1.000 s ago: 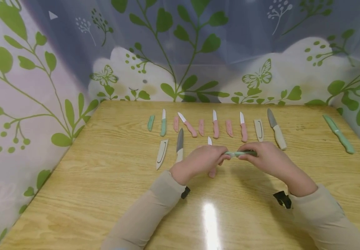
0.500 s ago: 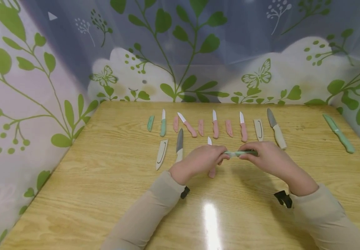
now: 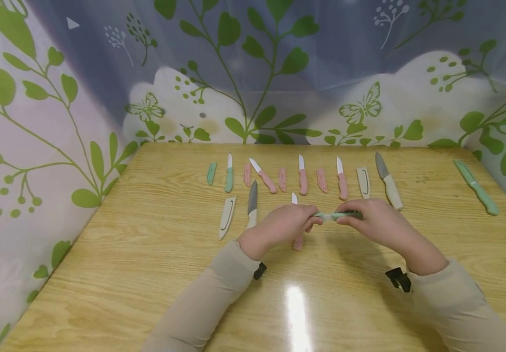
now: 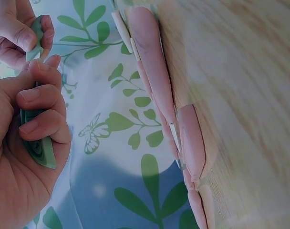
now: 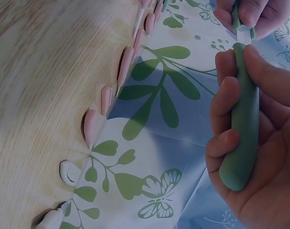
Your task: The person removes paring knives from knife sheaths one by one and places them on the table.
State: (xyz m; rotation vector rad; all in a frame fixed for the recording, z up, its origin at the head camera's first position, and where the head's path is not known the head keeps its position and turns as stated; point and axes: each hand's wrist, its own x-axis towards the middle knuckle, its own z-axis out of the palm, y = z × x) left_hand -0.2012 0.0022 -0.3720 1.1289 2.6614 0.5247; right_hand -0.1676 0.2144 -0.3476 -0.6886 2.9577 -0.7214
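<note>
My left hand [image 3: 285, 220] grips a green knife sheath [image 4: 39, 145], its fingers curled round it in the left wrist view. With its fingers wrapped about the green handle, my right hand [image 3: 378, 222] holds a paring knife [image 5: 243, 133]. A short stretch of white blade [image 5: 243, 36] shows between handle and sheath; the rest of it is inside the sheath. Both hands are above the table, sheath and knife in one line. Below my left hand lies a pink-handled knife [image 3: 298, 243], partly hidden by that hand.
Across the back of the wooden table [image 3: 147, 274] lie a teal knife [image 3: 229, 178], several pink knives and sheaths, and a cream-handled knife [image 3: 389, 182]. Another cream-handled knife [image 3: 253, 200] and a cream sheath [image 3: 227, 217] lie nearer left. A green sheathed knife [image 3: 475, 188] is far right.
Slightly more white blade shows between the green sheath and the handle than a second ago. Otherwise the hands have hardly moved.
</note>
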